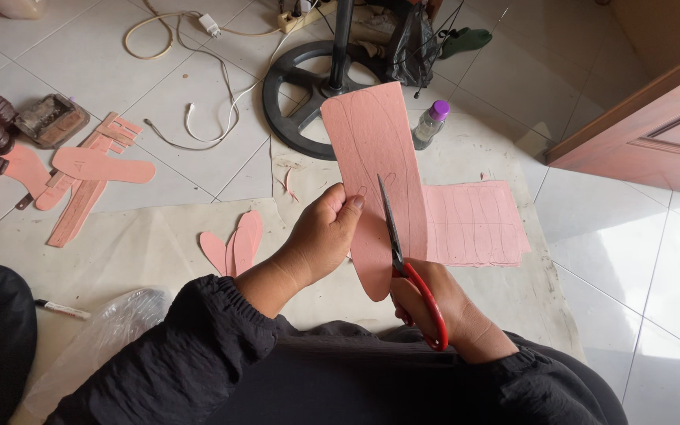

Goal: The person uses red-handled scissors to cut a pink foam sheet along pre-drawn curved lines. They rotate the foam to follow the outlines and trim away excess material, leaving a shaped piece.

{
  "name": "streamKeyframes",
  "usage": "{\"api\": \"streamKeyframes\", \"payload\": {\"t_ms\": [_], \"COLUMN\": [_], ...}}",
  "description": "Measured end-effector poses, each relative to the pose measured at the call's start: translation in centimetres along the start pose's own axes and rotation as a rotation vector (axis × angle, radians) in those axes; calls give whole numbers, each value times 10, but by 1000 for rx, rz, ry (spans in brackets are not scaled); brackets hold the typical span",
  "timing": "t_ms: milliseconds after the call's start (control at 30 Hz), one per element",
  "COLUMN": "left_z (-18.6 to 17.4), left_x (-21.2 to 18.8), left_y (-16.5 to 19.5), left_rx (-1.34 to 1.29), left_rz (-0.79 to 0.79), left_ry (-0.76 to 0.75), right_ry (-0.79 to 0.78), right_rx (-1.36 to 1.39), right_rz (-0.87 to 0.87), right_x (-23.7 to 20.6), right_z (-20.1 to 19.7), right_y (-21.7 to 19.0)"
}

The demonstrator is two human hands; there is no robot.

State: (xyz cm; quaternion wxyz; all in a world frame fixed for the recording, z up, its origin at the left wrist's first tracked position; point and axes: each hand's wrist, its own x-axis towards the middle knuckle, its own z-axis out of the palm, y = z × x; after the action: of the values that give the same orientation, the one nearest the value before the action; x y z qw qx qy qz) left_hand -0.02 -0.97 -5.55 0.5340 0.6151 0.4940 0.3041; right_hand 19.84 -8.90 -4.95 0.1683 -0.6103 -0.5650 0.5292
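The step in hand looks like cutting a shape out of a pink sheet (373, 157) along a pencilled curve. The left hand (320, 236) pinches the sheet's left edge, thumb in front, holding it upright at the middle of the view. The right hand (442, 311), at 5 o'clock of the sheet, is clenched through the red handles of the scissors (403, 252); the blades point toward 12 o'clock and sit partway into the sheet, slightly apart.

By my judgement the next move calls for closing the blades in short bites while the left hand turns the sheet so the line stays under the cutting edge.

A stack of marked pink sheets (474, 224) lies at 3 o'clock on the paper mat (143, 244). 2 or 3 cut pieces (234, 248) lie at 9 o'clock, more pink offcuts (92, 169) at 10 o'clock. A small bottle (430, 123) with a purple cap stands at 1 o'clock beside a round black stand base (293, 75).

The right fingers are hidden behind the sheet and handles. The pencil lines are faint, so which one the cut follows is hard to tell. The dark ribbed object at the left edge is cut off.
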Motion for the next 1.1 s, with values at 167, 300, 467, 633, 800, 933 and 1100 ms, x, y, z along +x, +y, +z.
{"api": "streamKeyframes", "payload": {"t_ms": [167, 300, 467, 633, 800, 933, 1100], "left_z": [2, 1, -3, -3, -1, 0, 1], "left_x": [0, 0, 0, 0, 2, 1, -2], "left_y": [2, 3, 1, -3, -6, -3, 2], "left_rx": [-91, -79, -67, -22, 5, -31, -16], "left_rz": [28, 117, -5, 64, 71, 24, -57], "left_ry": [-5, 23, -10, 28, 41, 28, -11], "right_ry": [14, 48, 28, 15, 15, -1, -10], "right_rx": [-90, -70, -57, -81, -63, -28, -115], "right_rz": [-18, 80, 74, 81, 68, 98, 114], "right_x": [2, 2, 1, 2, 2, 2, 1], "right_z": [1, 4, 2, 2, 1, -1, -4], "right_y": [1, -2, -6, -6, -3, -3, -4]}}
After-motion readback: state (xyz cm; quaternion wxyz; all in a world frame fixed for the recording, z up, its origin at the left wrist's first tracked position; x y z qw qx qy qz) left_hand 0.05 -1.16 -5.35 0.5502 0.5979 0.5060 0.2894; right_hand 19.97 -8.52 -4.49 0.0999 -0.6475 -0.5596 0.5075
